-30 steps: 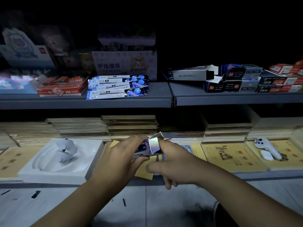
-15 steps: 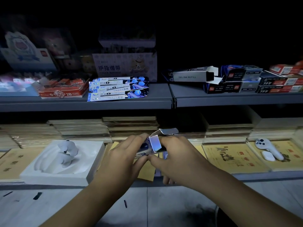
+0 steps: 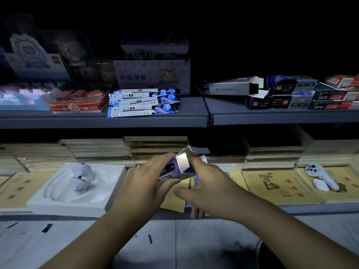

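The small silver-and-blue carton [image 3: 181,166] sits a little higher than it did a second ago. Its open end is now tipped up and to the right, and the end flap [image 3: 194,150] is lifted clear. Our left hand [image 3: 143,183] grips the carton's body with fingers over the top and thumb underneath. Our right hand [image 3: 209,183] has closed in on the open end, thumb free below. We cannot tell whether its fingers pinch the flap. We judge the carton is opened and ready for its contents to be reached or tucked back.

It hangs just above the lower shelf, over yellow exercise books [image 3: 272,183]. A white moulded tray [image 3: 77,191] lies to the left and a white controller [image 3: 320,175] to the right. On the grey upper shelf [image 3: 155,121] lie pen packets [image 3: 141,105] and a gel ink refill box [image 3: 231,88]. The room is dim, and the pale tiled floor [image 3: 194,245] is scuffed.
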Motion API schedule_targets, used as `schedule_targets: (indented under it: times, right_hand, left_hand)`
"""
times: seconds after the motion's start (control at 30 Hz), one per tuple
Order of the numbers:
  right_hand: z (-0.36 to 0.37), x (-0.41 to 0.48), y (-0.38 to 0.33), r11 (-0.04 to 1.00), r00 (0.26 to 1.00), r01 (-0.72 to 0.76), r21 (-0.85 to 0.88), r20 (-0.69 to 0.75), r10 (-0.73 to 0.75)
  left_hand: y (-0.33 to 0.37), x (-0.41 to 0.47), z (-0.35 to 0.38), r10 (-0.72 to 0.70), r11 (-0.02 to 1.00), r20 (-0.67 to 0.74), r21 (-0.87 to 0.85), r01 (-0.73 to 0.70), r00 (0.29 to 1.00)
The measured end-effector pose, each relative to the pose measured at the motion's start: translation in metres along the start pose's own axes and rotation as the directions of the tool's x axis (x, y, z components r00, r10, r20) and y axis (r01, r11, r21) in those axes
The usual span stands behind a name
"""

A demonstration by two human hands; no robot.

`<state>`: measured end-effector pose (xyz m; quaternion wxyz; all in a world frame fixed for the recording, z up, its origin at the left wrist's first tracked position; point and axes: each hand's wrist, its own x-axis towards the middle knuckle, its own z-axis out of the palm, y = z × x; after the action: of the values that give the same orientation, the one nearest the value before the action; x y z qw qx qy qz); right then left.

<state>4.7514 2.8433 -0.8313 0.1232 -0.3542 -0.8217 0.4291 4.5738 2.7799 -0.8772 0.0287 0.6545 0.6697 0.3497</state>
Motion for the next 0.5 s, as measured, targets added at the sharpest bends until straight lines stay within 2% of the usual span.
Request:
schedule_targets:
  times: [0.07,0.13,0.3,0.4,0.47,0.5]
  right_hand:
    - [0.002,0.001,0.005,0.99,0.99,0.078,-0.114,-0.11,-0.091]
    - [0.006,0.004,0.01,0.934,0.942,0.176,-0.31,-0.222,-0.251]
    - [0.002,0.011,0.01,0.791,0.807,0.281,-0.544,-0.312,-0.502]
    - [-0.008,0.012,0.01,0.811,0.727,0.361,-0.46,-0.406,-0.553]
    - [-0.013,0.01,0.013,0.869,0.702,0.348,-0.351,-0.517,-0.49]
    - [-0.015,0.01,0.015,0.912,0.715,0.317,-0.261,-0.565,-0.41]
  left_hand:
    - [0.002,0.002,0.0,-0.004,0.999,-0.009,-0.051,0.004,1.0]
    - [0.007,0.003,-0.001,-0.017,0.99,-0.036,-0.137,0.012,0.999]
    - [0.006,0.005,-0.002,-0.102,0.959,-0.047,-0.271,0.086,0.994]
    - [-0.001,0.005,-0.003,-0.179,0.9,0.006,-0.404,0.166,0.984]
    - [0.0,0.005,-0.005,-0.208,0.86,0.038,-0.468,0.201,0.977]
    - [0.001,0.004,-0.006,-0.212,0.844,0.051,-0.494,0.209,0.976]
